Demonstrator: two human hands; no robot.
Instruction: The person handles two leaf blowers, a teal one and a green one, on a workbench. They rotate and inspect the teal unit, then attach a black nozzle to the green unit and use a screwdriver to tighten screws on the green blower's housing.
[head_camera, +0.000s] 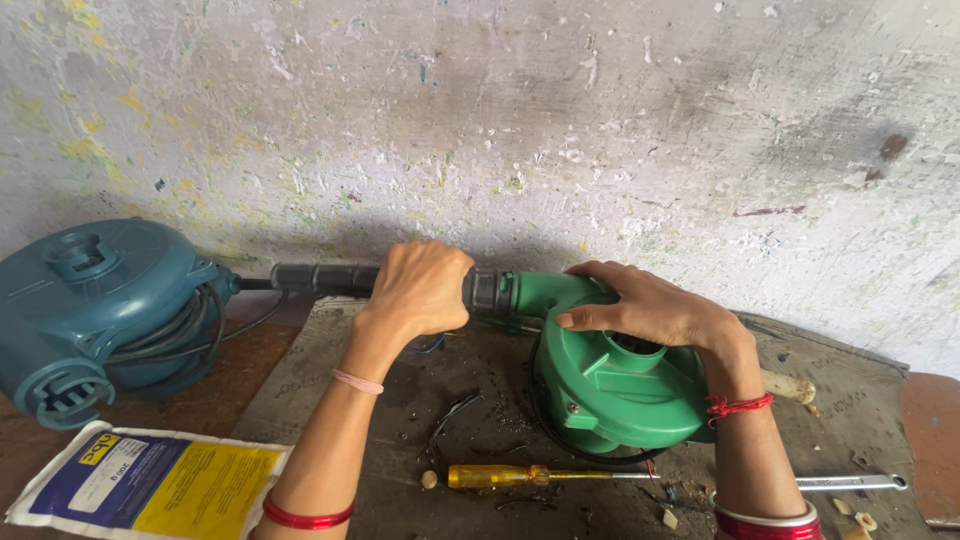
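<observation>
Head view: a green blower (610, 385) lies on a dark, worn surface (330, 380) against a paint-flecked wall (560, 120), right of centre. Its long axis runs left-right, parallel to the wall: the round housing sits to the right and the outlet points left, continuing into a grey collar and a black nozzle (320, 279) whose tip ends near a teal blower (105, 315). The left hand (420, 290) is wrapped over the nozzle just left of the collar, its grip closed around it, knuckles toward the wall. The right hand (650, 310) lies on top of the green housing, fingers stretched leftward and spread flat, pressing rather than clasping; its grip is apart, not closed on anything. The round intake of the green housing faces up and toward the camera, just below that hand. The teal blower rests at the far left, on its side, with its cord coiled in it. In front of the green blower lies a screwdriver (540, 476) with a yellow handle, handle left and shaft right, parallel to the blower. A metal wrench (855, 483) shows near the right forearm. A white, blue and yellow packet (150, 485) lies flat at the lower left.
</observation>
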